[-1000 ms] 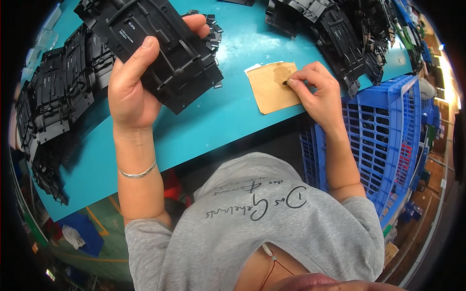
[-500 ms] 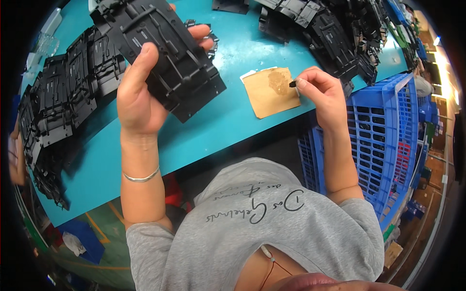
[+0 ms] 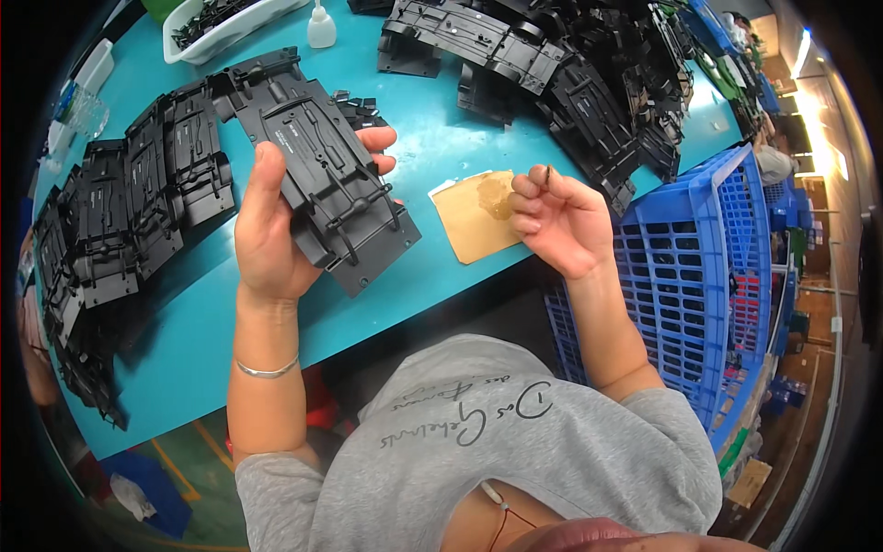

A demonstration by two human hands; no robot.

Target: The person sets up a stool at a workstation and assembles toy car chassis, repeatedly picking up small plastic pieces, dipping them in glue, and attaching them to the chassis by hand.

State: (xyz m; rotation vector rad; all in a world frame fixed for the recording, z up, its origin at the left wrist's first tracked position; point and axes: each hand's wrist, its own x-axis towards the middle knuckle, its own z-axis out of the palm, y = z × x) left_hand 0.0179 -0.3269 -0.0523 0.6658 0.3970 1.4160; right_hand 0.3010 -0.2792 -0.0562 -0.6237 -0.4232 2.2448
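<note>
My left hand [image 3: 269, 235] is wrapped round a long black plastic chassis panel [image 3: 322, 152], thumb on the near side and fingertips showing past its right edge. The panel is held tilted above the table, its moulded rods and ribs facing up. To the right, my right hand [image 3: 572, 225] is turned palm up, fingers curled in a pinch. Between thumb and fingers a small dark piece [image 3: 548, 173] just shows; its shape is mostly hidden. Beside those fingers lies a tan card [image 3: 464, 225] with a wet brown patch, partly covered by the hand.
Similar black panels [image 3: 101, 207] stand in a row along the left; more are piled [image 3: 589, 101] at the back right. A white tray [image 3: 221, 41] of small black parts and a white squeeze bottle [image 3: 321, 28] sit at the back. Blue crates [image 3: 676, 276] stand beside the turquoise table [image 3: 386, 285].
My right hand has rolled from palm down to palm up, still pinching the small piece. The panel in my left hand has tilted, showing more of its far end. The whole view has shifted.
</note>
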